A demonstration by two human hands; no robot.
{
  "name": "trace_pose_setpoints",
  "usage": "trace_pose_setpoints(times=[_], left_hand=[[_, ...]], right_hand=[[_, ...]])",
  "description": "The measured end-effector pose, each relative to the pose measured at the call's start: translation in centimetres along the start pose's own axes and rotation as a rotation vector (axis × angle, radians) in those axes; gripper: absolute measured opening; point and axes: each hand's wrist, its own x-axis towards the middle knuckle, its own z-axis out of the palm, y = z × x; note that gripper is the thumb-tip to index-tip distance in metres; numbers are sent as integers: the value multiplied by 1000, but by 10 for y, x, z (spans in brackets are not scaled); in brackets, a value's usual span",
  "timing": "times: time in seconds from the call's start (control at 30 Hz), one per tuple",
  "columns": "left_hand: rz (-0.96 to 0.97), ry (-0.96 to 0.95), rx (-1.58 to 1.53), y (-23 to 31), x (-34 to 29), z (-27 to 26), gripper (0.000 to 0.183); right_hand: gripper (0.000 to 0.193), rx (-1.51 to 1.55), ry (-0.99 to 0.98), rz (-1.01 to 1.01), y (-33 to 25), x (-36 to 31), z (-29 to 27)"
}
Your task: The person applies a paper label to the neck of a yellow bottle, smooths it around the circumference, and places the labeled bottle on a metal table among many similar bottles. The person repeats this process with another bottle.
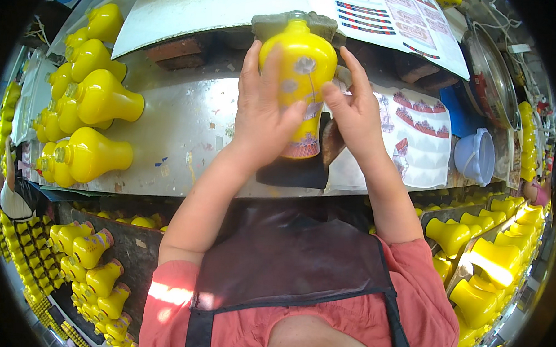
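A glossy yellow vase (323, 54) lies with its narrow neck pointing away from me, between a grey padded block (259, 25) and a black cloth-like support (296, 174). Its upper face carries flower decals and a patterned band near the base. My left hand (262, 114) lies over its left side with fingers stretched out, slightly blurred. My right hand (360, 115) flanks the right side, fingers spread and thumb at the vase's surface. The fingertips lie apart rather than wrapped round it. The vase's underside is hidden.
Several plain yellow vases (104, 98) lie at the left of the metal table (168, 125). Decal sheets (422, 139) lie at the right, near a pale blue bucket (475, 157). A white board (217, 12) spans the back on bricks. More vases fill racks (473, 256) below.
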Motion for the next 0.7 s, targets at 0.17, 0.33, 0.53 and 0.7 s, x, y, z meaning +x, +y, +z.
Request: trace_pose_setpoints(times=[0.17,0.33,0.53,0.7], left_hand=[[-3,-12,5,-4,-3,0,91],[-104,-34,-124,-6,-6,2,96],[-75,-45,-102,-10,-8,3,99],[-83,-36,-142,-12,-9,5,102]], right_hand=[[71,48,-7,-40,-12,10,-8],[75,-181,-80,43,-2,-4,-9],[77,134,-183,57,6,-11,-8],[75,49,-159,67,1,-15,-8]])
